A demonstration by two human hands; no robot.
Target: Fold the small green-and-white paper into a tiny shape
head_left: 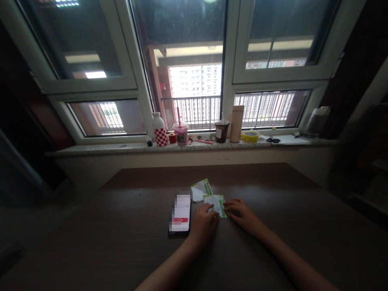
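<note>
A green-and-white printed card (pixel 216 202) lies on the dark table, its print too small to read. My left hand (pixel 203 224) holds its lower left side, with curled fingers and the thumb on the card. At the card's right edge my right hand (pixel 244 216) grips with bent fingers and thumb. Just behind, more printed cards (pixel 200 190) of the same look rest at a tilt, partly overlapped by the held one. A phone (pixel 181 213) with a lit, partly blurred screen lies left of my left hand.
The brown table (pixel 121 242) reaches to the wall below a window. Along the stone sill (pixel 127 149) stand a red-checked white bottle (pixel 160 131), a pink drink cup (pixel 182 133), a dark drink cup (pixel 222 131), a tan flask (pixel 236 123), yellow tape (pixel 250 136) and scissors (pixel 273 140).
</note>
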